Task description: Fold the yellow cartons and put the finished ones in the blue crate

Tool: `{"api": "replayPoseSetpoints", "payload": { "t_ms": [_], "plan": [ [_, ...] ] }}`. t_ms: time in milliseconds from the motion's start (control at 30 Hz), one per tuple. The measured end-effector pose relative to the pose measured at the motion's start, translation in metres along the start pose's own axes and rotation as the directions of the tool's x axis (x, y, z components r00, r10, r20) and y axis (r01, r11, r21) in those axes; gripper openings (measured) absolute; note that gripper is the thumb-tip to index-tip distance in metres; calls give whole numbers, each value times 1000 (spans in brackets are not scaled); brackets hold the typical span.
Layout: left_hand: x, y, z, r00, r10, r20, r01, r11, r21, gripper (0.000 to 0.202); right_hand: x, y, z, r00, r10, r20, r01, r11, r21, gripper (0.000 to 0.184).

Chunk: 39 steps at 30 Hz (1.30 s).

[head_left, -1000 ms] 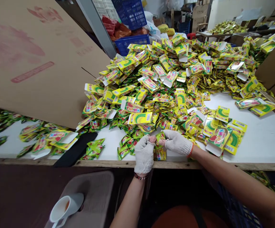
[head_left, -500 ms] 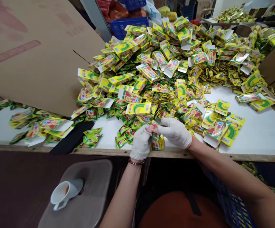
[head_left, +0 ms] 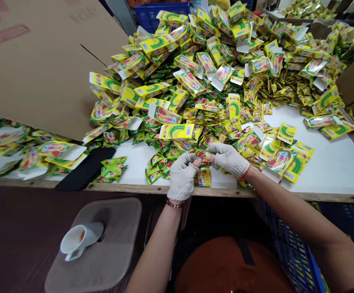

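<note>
Both my hands wear white knit gloves at the near edge of the white table [head_left: 332,171]. My left hand [head_left: 182,179] and my right hand [head_left: 229,158] pinch the two ends of a small green and red sachet [head_left: 204,155] between them, fingers closed. A yellow sachet [head_left: 201,178] lies on the table just under my hands. Behind them rises a big heap of yellow-green flat cartons and sachets [head_left: 213,69], with a yellow carton [head_left: 177,131] lying closest.
A large brown cardboard sheet [head_left: 39,61] leans over the table's left side. A black flat object [head_left: 85,173] lies at the near edge. A white cup [head_left: 77,240] sits on a grey stool [head_left: 103,260] at lower left. A blue crate [head_left: 161,10] stands behind.
My hands have moved slightly away from the table edge and now hold the sachet stretched flat between them. The view has tilted downward.
</note>
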State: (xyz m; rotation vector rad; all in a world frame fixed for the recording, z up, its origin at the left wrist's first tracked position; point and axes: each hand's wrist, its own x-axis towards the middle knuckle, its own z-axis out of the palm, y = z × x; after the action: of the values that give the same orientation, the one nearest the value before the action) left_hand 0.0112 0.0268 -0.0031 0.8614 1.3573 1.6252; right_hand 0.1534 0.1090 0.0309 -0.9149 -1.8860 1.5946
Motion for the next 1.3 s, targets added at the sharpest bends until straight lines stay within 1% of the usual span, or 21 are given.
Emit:
{"api": "replayPoseSetpoints", "payload": {
  "t_ms": [67, 133, 167, 233, 300, 367, 433, 467, 500, 533, 567, 600, 667, 733, 767, 800, 900, 1033, 1100, 1200, 1300],
  "plan": [
    [-3, 5, 2, 999, 29, 24, -32, 993, 114, 27, 0, 1, 0, 999, 47, 22, -47, 999, -2, 26],
    [-5, 14, 1, 996, 77, 41, -86, 949, 303, 23, 0, 0, -1, 999, 39, -32, -41, 998, -47, 19],
    [-5, 19, -1, 993, 108, 48, -119, 904, 412, 21, 0, -1, -3, 997, 5, -83, -12, 996, -84, 16],
    [-3, 28, -9, 983, 162, 89, -182, 774, 606, 21, -1, -4, -7, 978, -95, -184, 63, 984, -169, 12],
    [1, 32, -20, 970, 166, 176, -242, 632, 736, 18, -3, -6, -11, 961, -166, -221, 115, 968, -225, 13],
    [6, 32, -27, 947, 104, 302, -313, 492, 813, 11, -5, -6, -13, 975, -157, -158, 115, 962, -246, 14],
    [8, 28, -28, 914, 32, 405, -389, 355, 850, 17, -7, -5, -11, 992, -116, -51, 101, 964, -245, 13],
    [9, 26, -27, 900, 11, 435, -417, 302, 857, 19, -7, -4, -10, 995, -99, 1, 96, 965, -243, 13],
    [9, 24, -25, 893, -2, 450, -432, 275, 859, 19, -8, -3, -8, 995, -89, 36, 95, 966, -241, 14],
    [9, 24, -23, 891, -12, 453, -432, 282, 857, 17, -9, -2, -7, 995, -86, 56, 97, 966, -238, 15],
    [9, 23, -21, 896, -22, 443, -413, 325, 851, 15, -9, -2, -6, 994, -88, 61, 100, 967, -234, 16],
    [9, 24, -19, 905, -38, 424, -375, 400, 836, 13, -10, -3, -5, 995, -90, 53, 99, 968, -229, 17],
    [6, 26, -17, 939, -67, 336, -222, 627, 747, 12, -12, -6, -5, 997, -79, 20, 82, 975, -205, 18],
    [2, 28, -15, 970, -111, 216, -23, 844, 536, 19, -15, -9, -5, 998, -53, -16, 50, 983, -175, 18],
    [-1, 29, -14, 976, -137, 170, 56, 910, 411, 24, -16, -11, -4, 998, -52, -35, 45, 983, -178, 17],
    [-5, 29, -12, 976, -160, 145, 111, 947, 301, 29, -16, -12, -4, 996, -66, -57, 53, 979, -198, 17],
    [-15, 29, -5, 972, -186, 142, 174, 980, 95, 36, -16, -10, -1, 978, -174, -111, 129, 935, -329, 15],
    [-21, 29, 5, 967, -229, 108, 239, 967, -87, 38, -14, -3, 0, 960, -257, -114, 189, 889, -417, 15],
    [-20, 30, 6, 969, -221, 112, 232, 968, -95, 39, -14, -1, 1, 953, -280, -112, 207, 877, -433, 16],
    [-18, 30, 5, 980, -160, 121, 163, 987, -14, 39, -14, 1, 3, 947, -302, -113, 220, 861, -458, 15],
    [-15, 30, 4, 988, -129, 90, 127, 992, 23, 40, -14, 1, 5, 906, -358, -225, 248, 881, -403, 12]
  ]
}}
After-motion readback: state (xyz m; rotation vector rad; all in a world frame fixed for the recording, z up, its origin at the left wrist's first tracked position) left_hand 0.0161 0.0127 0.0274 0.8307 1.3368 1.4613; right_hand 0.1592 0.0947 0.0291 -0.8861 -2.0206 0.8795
